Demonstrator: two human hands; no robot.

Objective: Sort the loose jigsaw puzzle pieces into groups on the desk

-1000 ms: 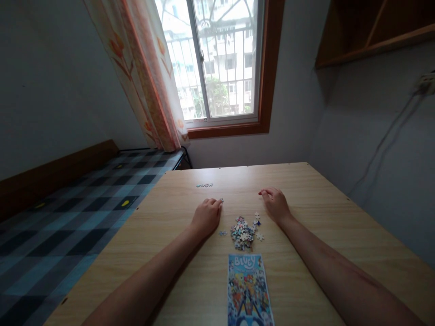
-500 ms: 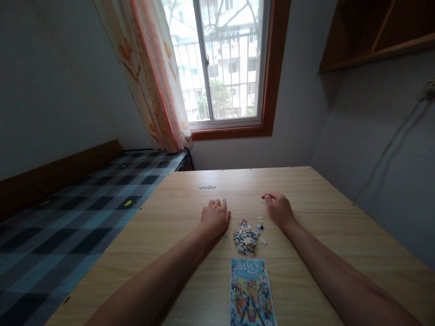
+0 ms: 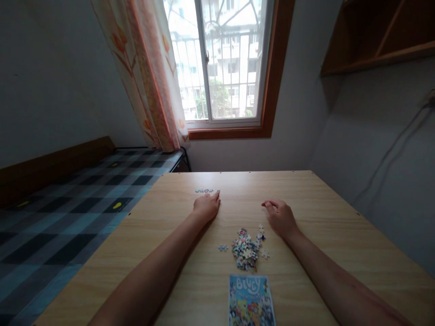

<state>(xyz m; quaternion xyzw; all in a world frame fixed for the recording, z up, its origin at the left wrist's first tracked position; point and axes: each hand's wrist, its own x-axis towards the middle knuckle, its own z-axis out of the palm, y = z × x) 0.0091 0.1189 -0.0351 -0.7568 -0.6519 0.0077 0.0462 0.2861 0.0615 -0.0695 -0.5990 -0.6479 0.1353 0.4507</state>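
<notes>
My left hand point(image 3: 206, 206) reaches to the far part of the table, its fingertips closed on a small puzzle piece point(image 3: 218, 191). Just left of that piece lies a short row of puzzle pieces point(image 3: 204, 190), with a small gap between. My right hand point(image 3: 281, 216) rests on the table with fingers curled and pinched; a small red spot shows at the fingertips, too small to make out. Between my forearms sits a pile of loose puzzle pieces point(image 3: 245, 251). Nearer to me is a colourful picture sheet point(image 3: 250, 299) lettered "Bluey", cut off by the bottom edge.
A few pieces point(image 3: 223, 247) lie left of the pile, and single pieces point(image 3: 265, 254) to its right. A bed with a checked cover point(image 3: 68, 217) stands along the wooden table's point(image 3: 333, 235) left side. Behind are a curtain point(image 3: 146, 81) and a window point(image 3: 231, 68).
My left hand has moved forward and slightly left, carrying the puzzle piece to the right end of the row. My right hand stays nearly in place. The view has tilted up a little.
</notes>
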